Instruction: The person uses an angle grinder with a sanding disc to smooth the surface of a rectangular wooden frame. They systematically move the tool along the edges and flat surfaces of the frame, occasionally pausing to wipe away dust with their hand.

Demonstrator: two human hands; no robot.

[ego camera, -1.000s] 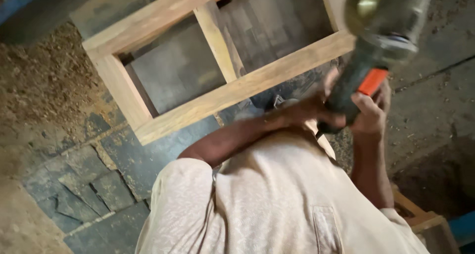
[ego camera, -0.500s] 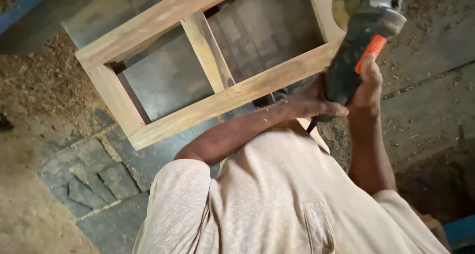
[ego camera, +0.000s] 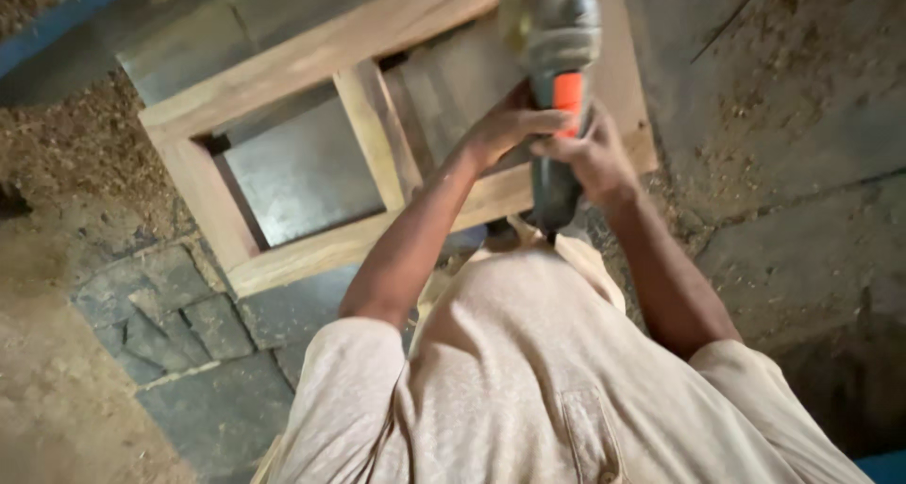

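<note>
Gripped in both hands, a grinder (ego camera: 557, 88) is held above the near right part of a wooden frame (ego camera: 311, 59), its dark body pointing back toward the person and its grey head over the frame's right opening. The left hand (ego camera: 505, 125) is clamped on the body from the frame's middle side, fingers curled just beside an orange switch (ego camera: 567, 92). The right hand (ego camera: 590, 158) is wrapped round the body nearer the person, over the frame's near rail. The frame is seen lying flat on a stone floor (ego camera: 189, 305), with a cross slat (ego camera: 373, 130) dividing it into two openings. Sawdust (ego camera: 75, 144) is heaped on the floor to the left of the frame. A pale shirt (ego camera: 528, 380) is seen below the frame, filling the lower view.
</note>
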